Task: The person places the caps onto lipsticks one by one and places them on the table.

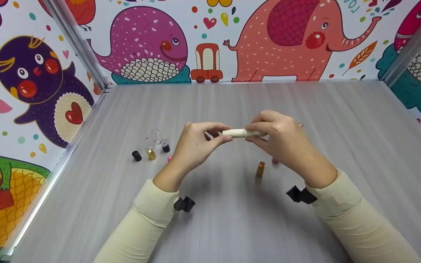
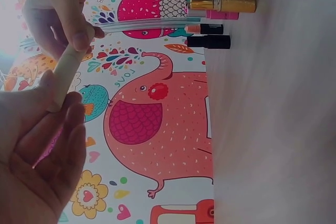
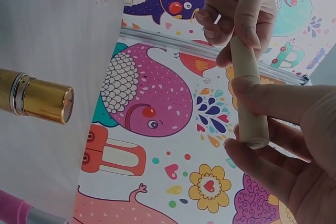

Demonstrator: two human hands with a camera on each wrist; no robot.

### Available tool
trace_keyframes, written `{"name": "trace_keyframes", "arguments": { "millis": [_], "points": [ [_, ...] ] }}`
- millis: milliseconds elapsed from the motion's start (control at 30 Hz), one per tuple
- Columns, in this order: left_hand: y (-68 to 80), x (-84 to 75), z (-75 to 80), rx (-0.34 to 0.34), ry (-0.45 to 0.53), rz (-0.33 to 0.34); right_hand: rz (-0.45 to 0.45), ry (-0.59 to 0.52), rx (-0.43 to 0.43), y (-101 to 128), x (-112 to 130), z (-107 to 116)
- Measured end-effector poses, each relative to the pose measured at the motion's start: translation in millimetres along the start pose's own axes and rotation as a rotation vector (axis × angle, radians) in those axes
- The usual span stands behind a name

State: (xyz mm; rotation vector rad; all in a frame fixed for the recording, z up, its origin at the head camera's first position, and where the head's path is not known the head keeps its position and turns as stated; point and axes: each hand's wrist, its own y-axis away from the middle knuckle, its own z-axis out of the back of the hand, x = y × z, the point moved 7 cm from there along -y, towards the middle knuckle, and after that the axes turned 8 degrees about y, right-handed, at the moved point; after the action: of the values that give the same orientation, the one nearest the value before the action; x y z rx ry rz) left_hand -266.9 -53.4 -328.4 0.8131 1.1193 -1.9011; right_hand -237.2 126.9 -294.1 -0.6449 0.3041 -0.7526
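Two hands hold a cream lipstick tube level above the grey table.

The left hand [image 1: 196,144] pinches one end of the cream tube [image 1: 238,133] between thumb and fingertips; the right hand [image 1: 281,137] curls its fingers round the other end, at 3 o'clock from the left grip. The tube runs straight between both grips, clear of the table [image 1: 342,153]. A clean separation likely calls for a steady, straight pull along the tube's axis. A gold lipstick [image 1: 260,169] stands at 6 o'clock below; small caps [image 1: 151,153] lie at 9 o'clock.
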Motion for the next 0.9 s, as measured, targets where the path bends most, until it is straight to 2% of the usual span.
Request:
{"name": "trace_keyframes", "arguments": {
  "millis": [200, 433, 533, 733, 900],
  "points": [
    [1.8, -4.2, 0.5, -0.024, -0.011, -0.01, 0.021, 0.004, -0.038, -1, 4, 3],
    [3.2, -2.7, -2.5, -0.05, 0.082, -0.011, 0.023, 0.003, -0.077, -1, 6, 2],
    [2.9, -2.5, -3.1, -0.052, 0.088, -0.024, 0.014, -0.004, -0.082, -1, 6, 1],
    [1.8, -10.2, 4.3, -0.052, 0.041, -0.059, -0.013, -0.074, -0.086, 0, 3, 1],
    [-0.1, -14.8, 14.6, -0.092, 0.072, -0.081, -0.055, -0.156, -0.093, 0, -2, 2]
  ]
}}
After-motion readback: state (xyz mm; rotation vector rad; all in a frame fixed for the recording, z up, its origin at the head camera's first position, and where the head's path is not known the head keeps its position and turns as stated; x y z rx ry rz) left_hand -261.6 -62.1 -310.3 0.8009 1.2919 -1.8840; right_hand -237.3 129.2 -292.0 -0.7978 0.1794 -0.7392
